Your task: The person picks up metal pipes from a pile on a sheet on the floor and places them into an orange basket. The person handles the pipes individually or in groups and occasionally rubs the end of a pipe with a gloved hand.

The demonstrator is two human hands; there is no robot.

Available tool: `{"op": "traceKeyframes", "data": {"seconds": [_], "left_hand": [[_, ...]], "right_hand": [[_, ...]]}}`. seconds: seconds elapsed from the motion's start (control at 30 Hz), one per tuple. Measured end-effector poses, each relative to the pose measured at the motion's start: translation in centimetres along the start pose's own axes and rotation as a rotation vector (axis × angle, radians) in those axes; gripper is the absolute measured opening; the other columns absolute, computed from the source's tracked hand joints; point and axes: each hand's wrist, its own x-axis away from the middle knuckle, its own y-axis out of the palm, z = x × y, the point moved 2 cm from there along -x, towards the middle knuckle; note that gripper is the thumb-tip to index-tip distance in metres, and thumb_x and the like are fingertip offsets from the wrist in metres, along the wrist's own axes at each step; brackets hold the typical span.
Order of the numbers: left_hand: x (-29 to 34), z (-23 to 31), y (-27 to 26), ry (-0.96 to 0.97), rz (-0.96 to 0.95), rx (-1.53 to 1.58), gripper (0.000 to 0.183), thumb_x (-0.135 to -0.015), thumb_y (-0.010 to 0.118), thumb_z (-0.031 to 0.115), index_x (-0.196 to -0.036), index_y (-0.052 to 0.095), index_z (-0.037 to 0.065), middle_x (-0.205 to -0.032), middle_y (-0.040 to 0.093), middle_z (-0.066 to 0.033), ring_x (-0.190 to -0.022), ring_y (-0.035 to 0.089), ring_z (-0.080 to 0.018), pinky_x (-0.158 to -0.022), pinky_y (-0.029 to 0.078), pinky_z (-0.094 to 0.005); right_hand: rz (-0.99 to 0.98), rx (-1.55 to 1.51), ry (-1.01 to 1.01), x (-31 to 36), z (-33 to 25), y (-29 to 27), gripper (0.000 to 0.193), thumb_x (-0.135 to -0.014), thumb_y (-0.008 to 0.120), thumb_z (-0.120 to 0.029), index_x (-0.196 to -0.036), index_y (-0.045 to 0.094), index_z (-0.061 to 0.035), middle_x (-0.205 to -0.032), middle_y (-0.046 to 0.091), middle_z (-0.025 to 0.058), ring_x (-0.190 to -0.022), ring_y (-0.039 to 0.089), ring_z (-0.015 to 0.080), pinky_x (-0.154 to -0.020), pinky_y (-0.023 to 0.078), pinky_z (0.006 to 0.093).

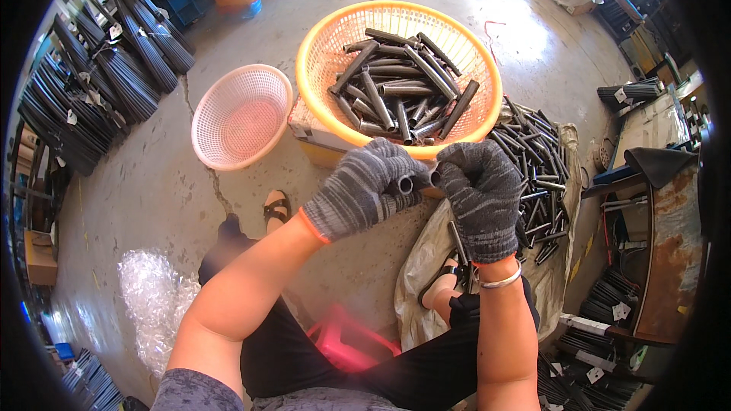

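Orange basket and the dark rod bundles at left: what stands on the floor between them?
The pink basket stands between the orange basket and the rod bundles, as the head view shows.

One fisheye view looks down and forward from the head, near the left hand (369, 186) and right hand (481, 196), mid-frame.
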Motion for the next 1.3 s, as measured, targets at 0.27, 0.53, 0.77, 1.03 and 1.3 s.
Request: {"op": "traceKeyframes", "data": {"seconds": [0.27, 0.53, 0.77, 1.03, 1.3], "left_hand": [[0.6, -0.5, 1.0, -0.168, -0.28, 0.279, 0.036, -0.087, 0.064, 0.007, -0.121, 0.058, 0.003, -0.103, 0.067, -0.0045, -0.093, 0.059, -0.0094, -0.085, 0.048, -0.0269], [0.2, 0.8, -0.1, -0.586, -0.374, 0.601, 0.035, -0.083, 0.061, 0.002, -0.117, 0.054, 0.003, -0.095, 0.061, -0.0013, -0.056, 0.049, -0.0039, -0.048, 0.043, -0.0197], [1.0, -0.6, 0.4, -0.573, -0.251, 0.87, 0.034, -0.081, 0.063, 0.001, -0.113, 0.053, 0.006, -0.091, 0.058, -0.0002, -0.073, 0.054, -0.0069, -0.058, 0.048, -0.0209], [0.7, 0.7, -0.3, -0.665, -0.471, 1.03, 0.045, -0.076, 0.064, -0.001, -0.119, 0.051, 0.005, -0.092, 0.057, -0.0025, -0.081, 0.055, -0.0116, -0.068, 0.049, -0.0268], [0.8, 0.3, 0.1, -0.548, -0.444, 0.963, 0.052, -0.08, 0.062, 0.002, -0.129, 0.046, 0.003, -0.091, 0.052, 0.0017, -0.082, 0.048, -0.0081, -0.074, 0.045, -0.0226]], "right_hand": [[0.026, -0.365, 0.196, -0.3, -0.3, -0.5, 0.012, -0.081, 0.065, 0.006, -0.089, 0.063, -0.0022, -0.087, 0.067, 0.0061, -0.077, 0.064, 0.0132, -0.071, 0.052, 0.026], [0.059, -0.541, 0.224, -0.3, -0.3, -1.0, 0.012, -0.08, 0.063, 0.007, -0.089, 0.06, -0.0012, -0.091, 0.065, 0.0094, -0.08, 0.063, 0.0157, -0.077, 0.053, 0.0276], [0.135, -0.558, 0.211, -1.1, 0.0, -2.0, 0.012, -0.079, 0.067, 0.007, -0.086, 0.06, -0.001, -0.084, 0.066, 0.0079, -0.072, 0.063, 0.0139, -0.069, 0.053, 0.0264], [0.274, -0.55, 0.266, -1.4, 1.5, -2.7, 0.011, -0.077, 0.068, 0.004, -0.086, 0.063, 0.0001, -0.078, 0.065, 0.0069, -0.065, 0.06, 0.0127, -0.064, 0.05, 0.0251], [0.203, -0.432, 0.201, -1.8, 2.7, -4.0, 0.013, -0.079, 0.066, 0.006, -0.09, 0.062, -0.001, -0.087, 0.066, 0.0068, -0.077, 0.062, 0.0131, -0.073, 0.052, 0.0266]]}}
